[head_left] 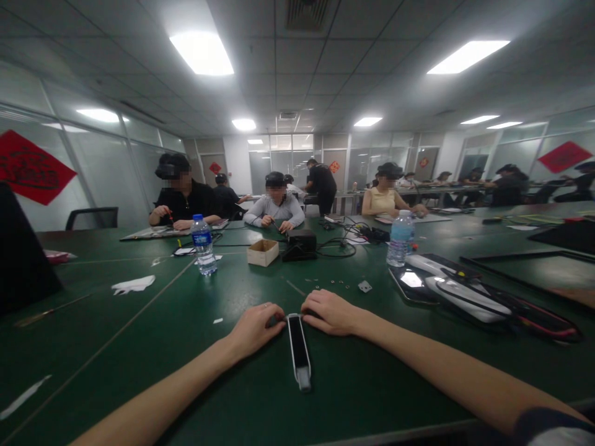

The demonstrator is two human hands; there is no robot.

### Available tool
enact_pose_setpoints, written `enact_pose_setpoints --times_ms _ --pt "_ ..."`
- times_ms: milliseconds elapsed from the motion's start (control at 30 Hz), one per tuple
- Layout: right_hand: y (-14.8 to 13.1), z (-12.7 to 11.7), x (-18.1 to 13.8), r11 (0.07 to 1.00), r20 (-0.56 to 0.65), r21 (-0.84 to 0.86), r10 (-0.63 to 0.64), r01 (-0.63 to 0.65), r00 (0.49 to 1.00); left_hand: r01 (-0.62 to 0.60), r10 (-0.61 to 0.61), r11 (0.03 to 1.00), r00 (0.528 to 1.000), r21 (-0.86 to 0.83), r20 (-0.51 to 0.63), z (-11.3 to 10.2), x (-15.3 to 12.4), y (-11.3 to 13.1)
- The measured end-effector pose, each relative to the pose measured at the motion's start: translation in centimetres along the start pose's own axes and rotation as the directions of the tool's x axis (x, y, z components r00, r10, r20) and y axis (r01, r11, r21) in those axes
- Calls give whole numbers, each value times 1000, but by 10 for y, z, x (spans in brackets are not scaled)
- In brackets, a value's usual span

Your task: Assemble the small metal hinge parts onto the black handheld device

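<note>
While fingers (314, 303) flank its end, the device (299, 347) rests.

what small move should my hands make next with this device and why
Perhaps pinch the device at its far end with the left hand and right hand: it lies on the table, and the hands are at that end, one on each side, fingers curled. Whether they already grip it is hard to tell.
</note>
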State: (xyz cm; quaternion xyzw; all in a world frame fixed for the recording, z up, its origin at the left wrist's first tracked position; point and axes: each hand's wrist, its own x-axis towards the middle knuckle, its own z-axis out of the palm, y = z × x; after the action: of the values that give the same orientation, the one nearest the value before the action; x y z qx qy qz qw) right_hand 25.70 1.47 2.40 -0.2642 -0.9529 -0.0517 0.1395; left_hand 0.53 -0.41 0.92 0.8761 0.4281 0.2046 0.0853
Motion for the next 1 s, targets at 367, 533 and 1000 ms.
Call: enact_pose_setpoints --times_ms 367,533,1000 --pt "45 -10 -19 613 -11 -441 726 -655 687 -3 3 999 1000 34 12 -2 -2 0" --pt "58 -13 -31 573 108 -433 800 -696 591 -4 4 1000 1000 31 17 -2 -2 0" --pt "34 -10 -10 873 -196 -140 438 -468 877 -5 7 1000 999 31 -42 -8 -6 9"
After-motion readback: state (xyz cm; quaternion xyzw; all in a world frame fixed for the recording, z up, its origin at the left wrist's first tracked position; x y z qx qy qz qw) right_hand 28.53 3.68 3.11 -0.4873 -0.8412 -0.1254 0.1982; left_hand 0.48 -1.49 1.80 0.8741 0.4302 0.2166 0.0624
